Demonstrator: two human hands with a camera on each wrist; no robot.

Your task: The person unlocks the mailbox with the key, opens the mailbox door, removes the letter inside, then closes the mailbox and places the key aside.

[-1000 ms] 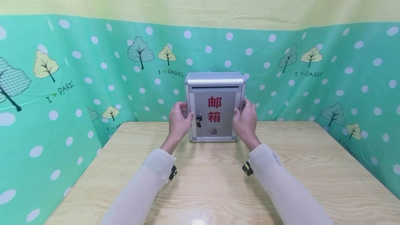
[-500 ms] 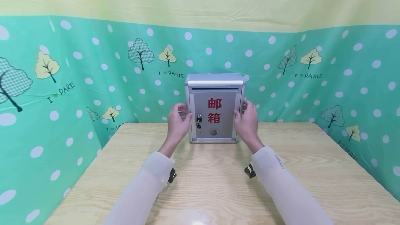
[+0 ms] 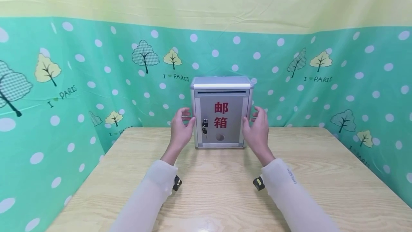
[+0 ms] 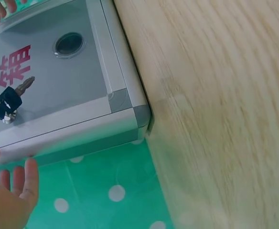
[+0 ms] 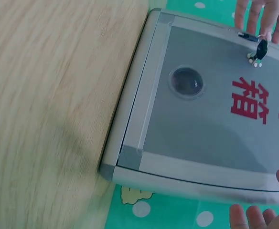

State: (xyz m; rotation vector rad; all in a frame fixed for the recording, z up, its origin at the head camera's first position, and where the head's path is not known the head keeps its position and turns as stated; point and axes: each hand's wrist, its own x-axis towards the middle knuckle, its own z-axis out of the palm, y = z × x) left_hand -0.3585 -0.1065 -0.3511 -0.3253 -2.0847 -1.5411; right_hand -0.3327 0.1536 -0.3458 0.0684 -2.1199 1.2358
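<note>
A silver-grey metal mailbox (image 3: pixel 236 112) with red characters stands upright on the wooden table. Its slot runs along the top of the front door. A key (image 4: pixel 25 86) hangs in the lock at the door's left edge. My left hand (image 3: pixel 182 130) is beside the mailbox's left side, fingers loosely bent and spread. In the left wrist view its fingers stand a little away from the side wall. My right hand (image 3: pixel 256 132) mirrors it at the right side, thumb near the front edge and fingers apart from the wall. Neither hand grips anything.
The wooden table (image 3: pixel 219 189) spreads in front of and beside the mailbox. Behind it and on both sides hangs a green and yellow curtain (image 3: pixel 106 42) with dots and trees. A round window (image 5: pixel 186 82) sits low in the mailbox door.
Both hands have let go of the mailbox's sides and drawn slightly outward, left hand to the left and right hand to the right. The mailbox stays in place on the table.
</note>
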